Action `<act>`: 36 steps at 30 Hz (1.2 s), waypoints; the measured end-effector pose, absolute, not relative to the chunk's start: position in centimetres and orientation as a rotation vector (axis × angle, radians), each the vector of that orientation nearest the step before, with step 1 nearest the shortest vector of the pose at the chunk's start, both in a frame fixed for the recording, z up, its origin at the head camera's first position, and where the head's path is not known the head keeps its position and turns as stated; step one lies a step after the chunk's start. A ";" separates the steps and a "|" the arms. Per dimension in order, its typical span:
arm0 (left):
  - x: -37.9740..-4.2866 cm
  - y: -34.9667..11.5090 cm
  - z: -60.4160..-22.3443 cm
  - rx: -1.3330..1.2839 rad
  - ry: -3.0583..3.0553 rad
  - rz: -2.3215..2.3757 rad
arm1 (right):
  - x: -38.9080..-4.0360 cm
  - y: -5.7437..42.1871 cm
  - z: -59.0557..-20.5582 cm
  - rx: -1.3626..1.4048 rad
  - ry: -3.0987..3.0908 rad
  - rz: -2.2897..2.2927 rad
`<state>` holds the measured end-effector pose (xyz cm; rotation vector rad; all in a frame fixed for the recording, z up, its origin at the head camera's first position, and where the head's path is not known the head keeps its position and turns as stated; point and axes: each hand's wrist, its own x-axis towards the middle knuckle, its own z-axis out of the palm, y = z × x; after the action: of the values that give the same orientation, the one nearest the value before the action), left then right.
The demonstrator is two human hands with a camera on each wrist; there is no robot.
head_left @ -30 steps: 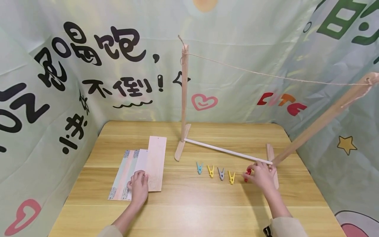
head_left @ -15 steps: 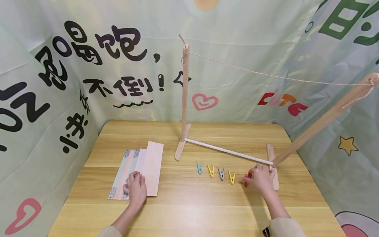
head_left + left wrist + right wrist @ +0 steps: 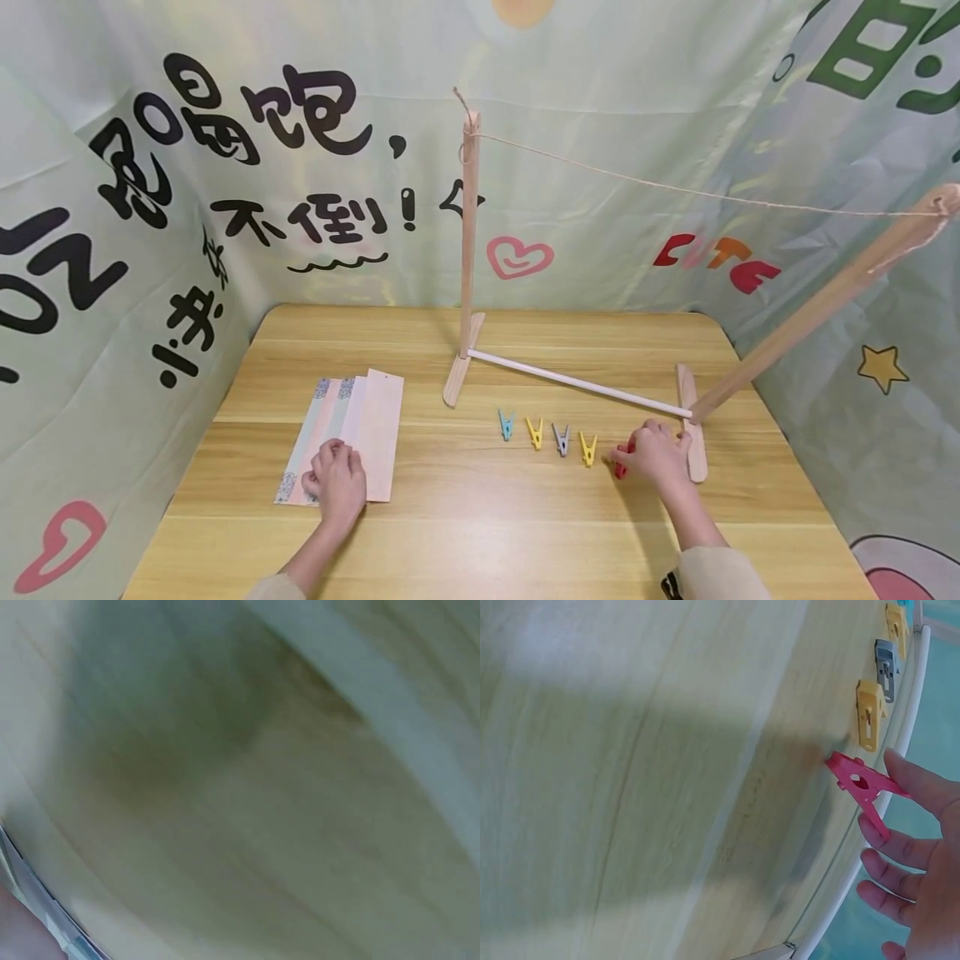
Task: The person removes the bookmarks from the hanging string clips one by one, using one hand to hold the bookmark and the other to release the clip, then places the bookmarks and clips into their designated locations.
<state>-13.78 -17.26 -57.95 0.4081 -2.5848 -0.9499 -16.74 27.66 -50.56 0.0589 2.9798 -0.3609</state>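
Observation:
In the head view my left hand [image 3: 337, 483] lies bent over several flat, overlapping strips: a pale pink strip [image 3: 382, 437] with a small hole at its top, and patterned ones [image 3: 303, 442] to its left. The hand covers part of them, so its grip on the pink strip cannot be told. My right hand [image 3: 657, 454] pinches a red clothespin [image 3: 859, 782] by its handle ends between thumb and index finger. The clothespin's tip points down at the tabletop, beside a yellow clothespin [image 3: 587, 448].
A wooden stand [image 3: 467, 242] with a string [image 3: 637, 179] across its top and a white rod [image 3: 570, 381] at its base stands behind. Blue [image 3: 506, 426], yellow [image 3: 534, 433] and grey [image 3: 561, 440] clothespins lie in a row in front. A printed cloth hangs around the table [image 3: 480, 533].
My left hand and the pink strip have slid left and toward me, over the other strips. The right hand has moved slightly left and nearer with the red clothespin.

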 end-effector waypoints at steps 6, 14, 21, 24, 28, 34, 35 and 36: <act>-13.8 -17.8 -58.1 0.383 -2.635 -0.827 | -17.0 27.5 -51.1 0.076 2.971 -0.326; -13.9 -18.5 -58.2 0.350 -2.740 -0.669 | -17.1 27.3 -52.1 0.098 2.974 -0.311; -14.0 -18.9 -58.3 0.321 -2.774 -0.585 | -17.3 27.1 -52.7 0.112 2.981 -0.298; -14.1 -18.9 -58.3 0.321 -2.782 -0.576 | -17.3 27.1 -53.0 0.115 2.978 -0.295; -14.2 -19.0 -58.3 0.323 -2.803 -0.561 | -17.4 27.2 -53.4 0.121 2.972 -0.295; -14.1 -19.1 -58.3 0.324 -2.826 -0.546 | -17.6 27.1 -53.8 0.138 2.977 -0.288; -14.1 -19.1 -58.2 0.321 -2.828 -0.544 | -17.6 27.1 -53.8 0.140 2.978 -0.285; -14.2 -19.1 -58.2 0.318 -2.830 -0.539 | -17.6 27.1 -53.8 0.141 2.980 -0.281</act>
<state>-14.16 -19.06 -58.22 0.3184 -2.8297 -0.5393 -17.62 27.08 -53.83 0.1405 2.9798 -0.2809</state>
